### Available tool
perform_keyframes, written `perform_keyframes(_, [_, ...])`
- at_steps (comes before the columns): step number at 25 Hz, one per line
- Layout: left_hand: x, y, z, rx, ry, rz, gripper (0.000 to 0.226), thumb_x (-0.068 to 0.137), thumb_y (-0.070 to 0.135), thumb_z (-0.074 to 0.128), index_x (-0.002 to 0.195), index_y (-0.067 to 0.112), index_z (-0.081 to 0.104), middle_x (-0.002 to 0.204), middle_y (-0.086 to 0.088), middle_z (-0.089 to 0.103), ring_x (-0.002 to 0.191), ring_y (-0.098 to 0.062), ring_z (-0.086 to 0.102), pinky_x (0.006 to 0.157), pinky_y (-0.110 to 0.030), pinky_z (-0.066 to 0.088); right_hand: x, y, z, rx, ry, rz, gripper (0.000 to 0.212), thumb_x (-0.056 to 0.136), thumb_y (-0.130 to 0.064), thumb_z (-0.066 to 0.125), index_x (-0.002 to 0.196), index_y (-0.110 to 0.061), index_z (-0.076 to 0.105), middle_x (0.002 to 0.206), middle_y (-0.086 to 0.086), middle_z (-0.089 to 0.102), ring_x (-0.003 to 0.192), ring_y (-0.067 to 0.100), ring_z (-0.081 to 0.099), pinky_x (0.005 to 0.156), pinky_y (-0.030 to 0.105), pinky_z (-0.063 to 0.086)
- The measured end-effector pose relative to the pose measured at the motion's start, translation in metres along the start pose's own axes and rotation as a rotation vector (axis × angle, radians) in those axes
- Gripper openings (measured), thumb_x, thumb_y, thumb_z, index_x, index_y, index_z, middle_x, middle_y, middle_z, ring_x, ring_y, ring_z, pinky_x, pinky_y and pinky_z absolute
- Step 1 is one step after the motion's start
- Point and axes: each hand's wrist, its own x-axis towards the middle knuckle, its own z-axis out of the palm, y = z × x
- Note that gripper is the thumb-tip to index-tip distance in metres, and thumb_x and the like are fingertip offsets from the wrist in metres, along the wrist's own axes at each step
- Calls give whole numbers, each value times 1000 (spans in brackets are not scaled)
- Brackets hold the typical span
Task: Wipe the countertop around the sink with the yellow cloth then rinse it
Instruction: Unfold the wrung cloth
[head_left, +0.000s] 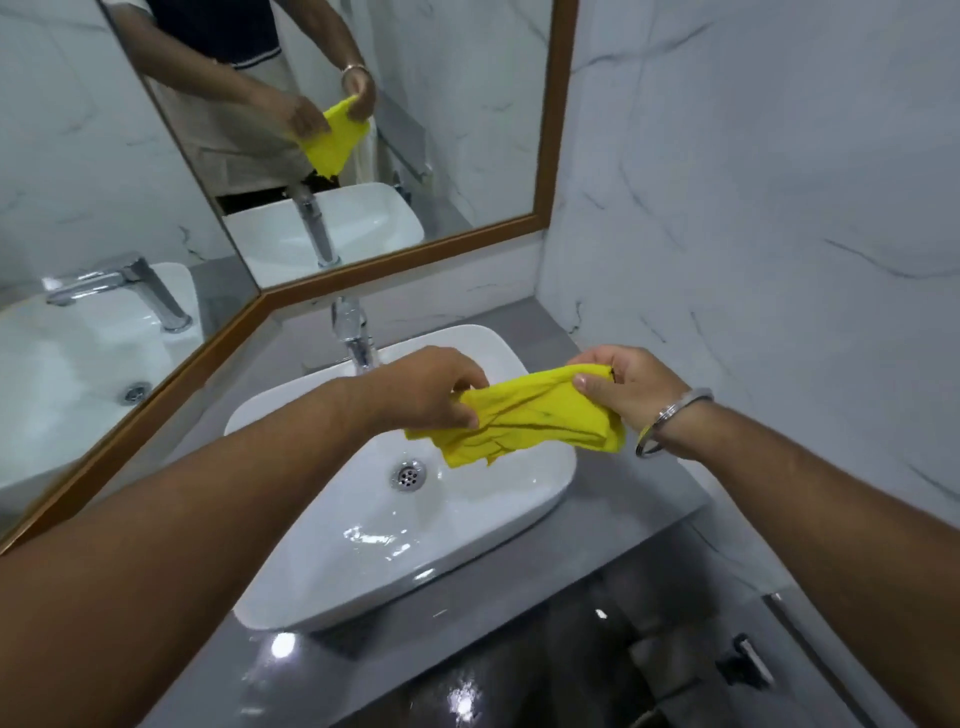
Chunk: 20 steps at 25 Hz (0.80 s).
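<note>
The yellow cloth (524, 415) is stretched between both hands above the white countertop sink (509, 525). My left hand (431, 387) pinches its left end, fingers closed on the fabric. My right hand (631, 384), with a metal bangle on the wrist, grips the right end. The cloth hangs crumpled over the right half of the basin, just above the drain (409, 475). The chrome tap (356, 338) stands behind the basin, partly hidden by my left hand. The grey countertop (613, 551) surrounds the sink.
A wood-framed mirror (363, 130) covers the back wall and another (93, 291) the left wall, meeting at a corner. A marble wall (753, 208) closes the right side. The counter's front edge drops to a dark glossy floor (571, 665).
</note>
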Motion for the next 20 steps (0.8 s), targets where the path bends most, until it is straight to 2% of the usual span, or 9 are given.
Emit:
perform_keyframes(2, [16,25,2,75,-69,53,14,79,34,72,83,23,65,83,1,62,83,-23,58,73,-33,46,-26,14,-22,86,21,23,14,86,-11,65,92,-22,63,89,9,67,79,20,62,73,35,52])
perform_keyframes(4, [32,41,4,-75,-106,75,21,80,39,69,72,26,55,74,6,57,74,-17,55,66,-31,44,-57,30,-45,140,90,74,15,85,-8,64,95,-19,63,86,7,68,73,12,64,65,29,51])
perform_keyframes(7, [49,69,11,-410,-105,99,22,77,36,77,76,21,60,68,7,59,61,-5,53,58,-21,42,-108,49,-71,123,212,194,20,86,-7,63,105,-7,64,76,2,66,58,0,61,50,19,49])
perform_keyframes(9, [60,91,24,-706,-103,58,22,77,18,80,77,6,62,64,1,56,57,-6,52,54,-18,43,-136,61,-84,125,310,282,18,86,-10,64,104,-8,64,75,7,66,59,10,62,50,25,52])
perform_keyframes(11, [75,110,41,-837,-136,69,19,76,16,81,73,9,63,64,-2,52,57,-9,47,52,-20,39,-167,69,-89,129,377,358,9,87,-12,63,95,-16,63,77,16,63,64,24,59,56,36,53])
perform_keyframes(13, [87,135,61,-960,-209,127,11,81,21,75,76,18,66,71,-6,56,66,-14,51,60,-26,44,-201,78,-86,151,474,437,6,88,-12,61,91,-18,62,75,17,61,61,23,57,53,36,52])
perform_keyframes(15, [95,167,83,-1150,-301,115,6,89,20,67,94,16,67,89,-12,66,81,-22,62,76,-38,55,-239,82,-82,181,579,532,6,90,-14,59,92,-19,61,68,9,58,48,10,54,41,23,48])
perform_keyframes(16, [96,188,95,-1200,-347,95,10,92,20,63,100,13,66,94,-11,69,83,-22,66,76,-40,58,-260,85,-80,216,646,581,6,90,-15,58,93,-19,61,66,6,57,44,5,53,38,20,44])
perform_keyframes(20, [93,278,145,-1185,-432,121,16,95,21,59,104,9,63,83,-6,68,68,-16,66,52,-28,54,-349,107,-81,232,868,732,9,89,-15,61,97,-16,65,66,8,54,40,8,48,35,16,39])
